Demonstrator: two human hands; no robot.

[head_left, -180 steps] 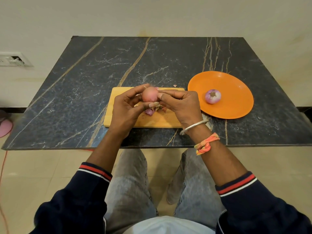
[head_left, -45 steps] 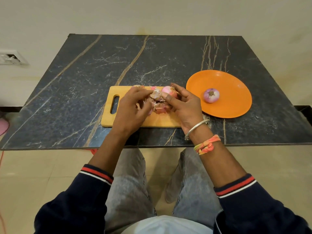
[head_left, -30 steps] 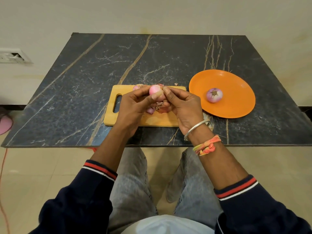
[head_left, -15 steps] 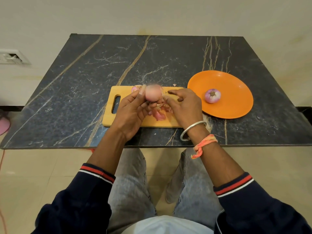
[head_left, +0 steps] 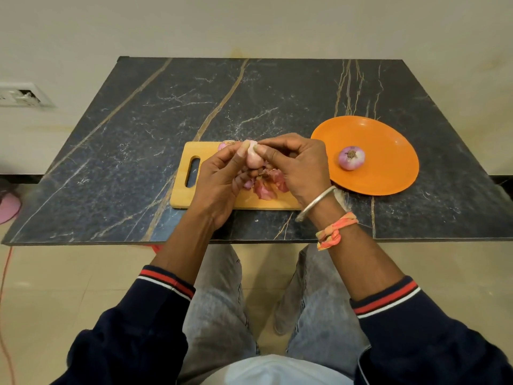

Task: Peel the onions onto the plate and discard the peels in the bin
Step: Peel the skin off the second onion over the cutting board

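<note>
Over the wooden cutting board [head_left: 180, 196], my left hand [head_left: 222, 179] grips a pale pink onion [head_left: 253, 158] between thumb and fingers. My right hand [head_left: 297, 165] pinches the same onion at its top with thumb and forefinger. Loose pink peels [head_left: 265, 190] lie on the board under my hands. Another pink onion [head_left: 223, 145] shows partly at the board's far edge behind my left hand. A peeled purple-white onion [head_left: 351, 157] rests on the orange plate [head_left: 388, 151] to the right. No bin is in view.
The dark marble table [head_left: 138, 162] stands against a cream wall, its near edge above my knees. A wall socket [head_left: 19, 94] is at the left. A pink object [head_left: 8, 209] and an orange cord [head_left: 4, 276] lie on the floor at the left.
Both hands keep turning the onion over the board. My right hand has moved from the onion's underside up to pinch its top. More peel pieces lie on the board than six seconds ago.
</note>
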